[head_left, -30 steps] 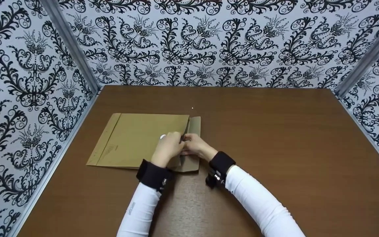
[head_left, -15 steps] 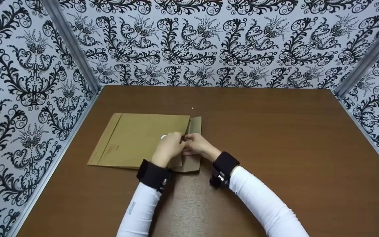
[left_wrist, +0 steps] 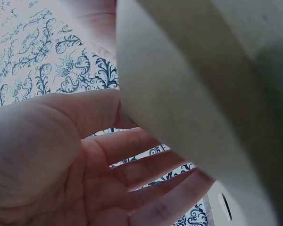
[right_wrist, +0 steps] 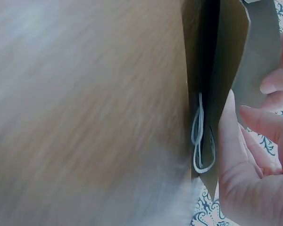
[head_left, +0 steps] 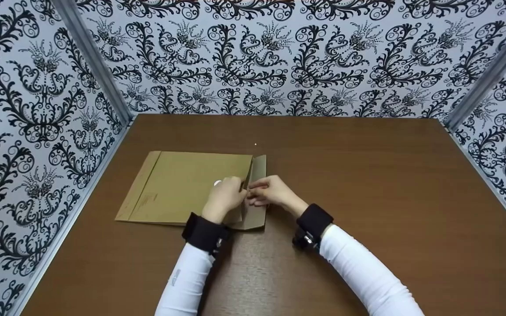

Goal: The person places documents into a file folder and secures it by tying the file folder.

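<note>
A brown kraft envelope (head_left: 191, 175) lies on the table, its open end to the right with a paler flap (head_left: 258, 169). My left hand (head_left: 224, 197) pinches the upper layer at the open end; in the left wrist view, paper stands between its thumb and fingers (left_wrist: 132, 146). My right hand (head_left: 275, 193) is beside the flap, fingers bent loosely, thumb and forefinger apart. One of its fingers (right_wrist: 227, 132) lies along the paper edge in the right wrist view. A looped white string (right_wrist: 200, 136) hangs at the opening there. The envelope's inside is mostly hidden.
The brown wooden table (head_left: 367, 184) extends right of and behind the envelope. Black-and-white patterned walls (head_left: 270, 52) with grey corner posts (head_left: 92, 61) enclose it. A white round spot (head_left: 217, 182) shows on the envelope beside my left hand.
My right hand has drawn slightly right, away from the left hand, and its fingers have spread a little. The left hand and envelope have hardly moved.
</note>
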Tool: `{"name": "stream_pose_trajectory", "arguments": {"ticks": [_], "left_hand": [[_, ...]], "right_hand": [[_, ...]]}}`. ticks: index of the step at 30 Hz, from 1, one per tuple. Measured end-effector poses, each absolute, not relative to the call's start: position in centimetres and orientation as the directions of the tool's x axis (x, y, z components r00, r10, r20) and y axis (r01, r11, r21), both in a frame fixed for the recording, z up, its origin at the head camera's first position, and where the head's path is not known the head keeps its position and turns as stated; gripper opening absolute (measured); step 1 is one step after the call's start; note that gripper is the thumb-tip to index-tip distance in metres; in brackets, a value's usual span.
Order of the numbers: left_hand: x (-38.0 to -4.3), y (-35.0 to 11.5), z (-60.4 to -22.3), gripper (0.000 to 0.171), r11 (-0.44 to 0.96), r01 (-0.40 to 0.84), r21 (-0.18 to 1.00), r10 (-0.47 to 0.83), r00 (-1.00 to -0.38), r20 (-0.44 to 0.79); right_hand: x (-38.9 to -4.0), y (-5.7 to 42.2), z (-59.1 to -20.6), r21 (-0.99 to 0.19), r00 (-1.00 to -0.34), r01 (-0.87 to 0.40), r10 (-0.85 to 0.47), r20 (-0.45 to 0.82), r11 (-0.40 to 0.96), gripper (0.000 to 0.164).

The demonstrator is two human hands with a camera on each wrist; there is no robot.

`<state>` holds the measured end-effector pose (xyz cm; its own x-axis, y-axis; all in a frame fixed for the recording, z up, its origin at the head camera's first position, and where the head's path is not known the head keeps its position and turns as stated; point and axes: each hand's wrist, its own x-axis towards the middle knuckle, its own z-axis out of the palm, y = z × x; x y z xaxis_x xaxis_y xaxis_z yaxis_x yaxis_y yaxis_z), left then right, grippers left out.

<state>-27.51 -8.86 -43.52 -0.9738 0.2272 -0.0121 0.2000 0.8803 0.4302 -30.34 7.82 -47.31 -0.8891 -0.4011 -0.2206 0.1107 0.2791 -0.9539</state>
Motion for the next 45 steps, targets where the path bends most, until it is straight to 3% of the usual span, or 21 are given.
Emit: {"name": "stream_pose_trajectory", "arguments": {"ticks": [4, 13, 32, 45], "left_hand": [[-27.4, -8.8, -43.7, 0.028, 0.886, 0.199, 0.420, 0.224, -0.975, -0.011], [-27.6, -8.8, -44.2, 0.012, 0.884, 0.235, 0.404, 0.236, -0.971, 0.046], [-27.7, -8.8, -44.6, 0.013, 0.890, 0.190, 0.415, 0.217, -0.976, -0.019], [-27.5, -8.7, -44.7, 0.016, 0.901, 0.202, 0.384, 0.235, -0.971, -0.039]], "right_hand": [[-30.2, 8.6, -47.0, -0.957, -0.888, 0.107, -0.407, -0.213, 0.269, 0.032], [-29.7, 9.9, -46.4, -0.966, -0.893, 0.097, -0.408, -0.191, 0.239, 0.033], [-28.3, 11.8, -46.3, -0.976, -0.907, 0.092, -0.387, -0.164, 0.199, 0.033], [-26.0, 10.9, -46.3, -0.910, -0.877, -0.168, -0.480, -0.038, 0.379, 0.023]]}}
